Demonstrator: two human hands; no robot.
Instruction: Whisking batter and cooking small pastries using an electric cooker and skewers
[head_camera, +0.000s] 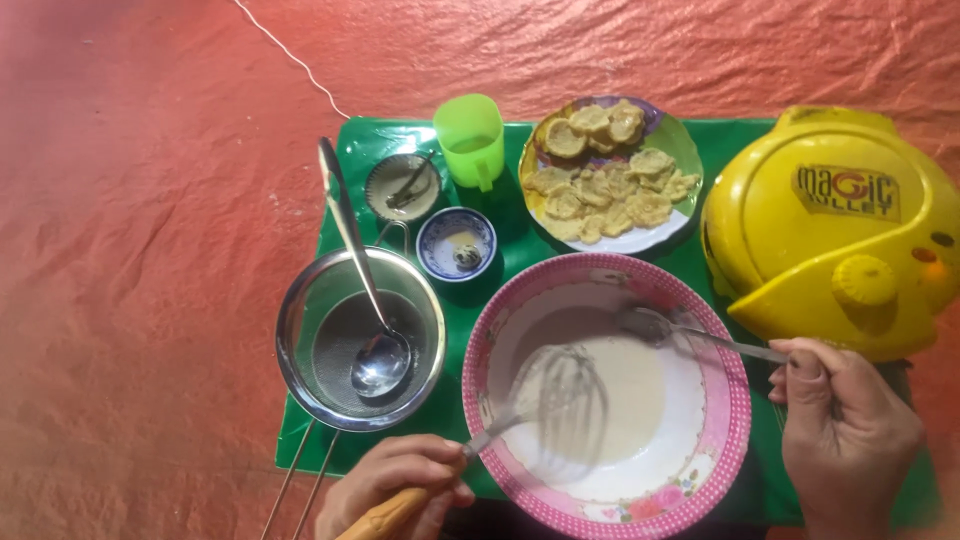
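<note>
A pink-rimmed bowl (725, 400) holds pale runny batter (625, 400). My left hand (395, 485), at the bowl's near left, grips the wooden handle of a wire whisk (560, 405) whose blurred head is in the batter. To the right of the bowl, my right hand (845, 430) holds the handle of a metal spoon (650, 325), and the spoon's bowl rests at the far edge of the batter.
On the green mat (350, 150): a metal strainer (360, 340) with a ladle in it, a small blue-rimmed dish (455, 243), a small tin cup (402, 187), a green plastic mug (470, 138), a plate of fried yellow pieces (610, 175). A closed yellow round appliance (830, 225) stands at right.
</note>
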